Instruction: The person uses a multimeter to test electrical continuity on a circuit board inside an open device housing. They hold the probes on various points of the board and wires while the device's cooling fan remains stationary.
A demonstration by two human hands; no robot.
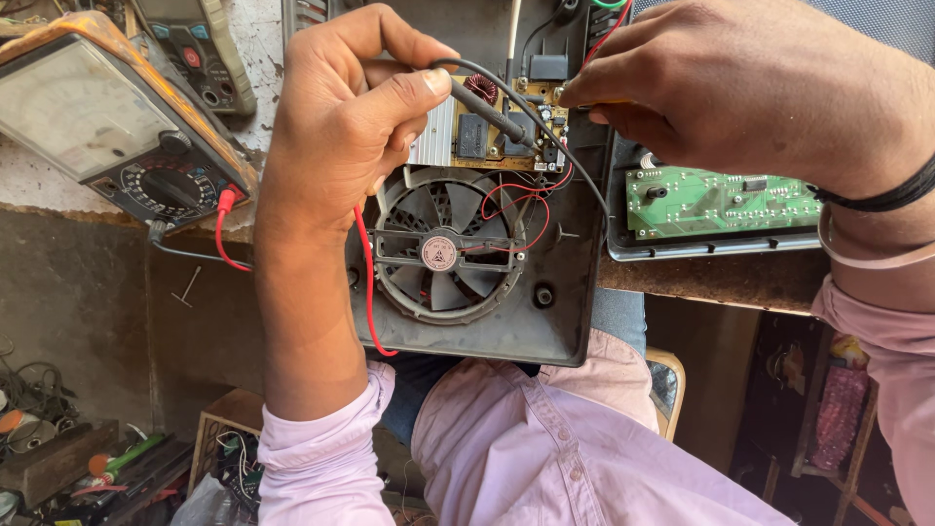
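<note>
An opened grey appliance casing (545,331) with a round cooling fan (443,248) rests on my lap and the bench edge. My left hand (341,127) pinches a black test probe (492,110), its tip pressed on the brown circuit board (516,131) above the fan. My right hand (740,88) holds something thin with its fingertips at the board's upper right; a red wire (609,34) runs there, but the object itself is hidden. A red lead (368,282) passes under my left wrist.
An orange-cased analog multimeter (107,117) lies at upper left with red and black leads plugged in. A second meter (200,49) sits behind it. A green circuit board (721,200) lies in a tray at right. Tools clutter the floor at lower left (88,468).
</note>
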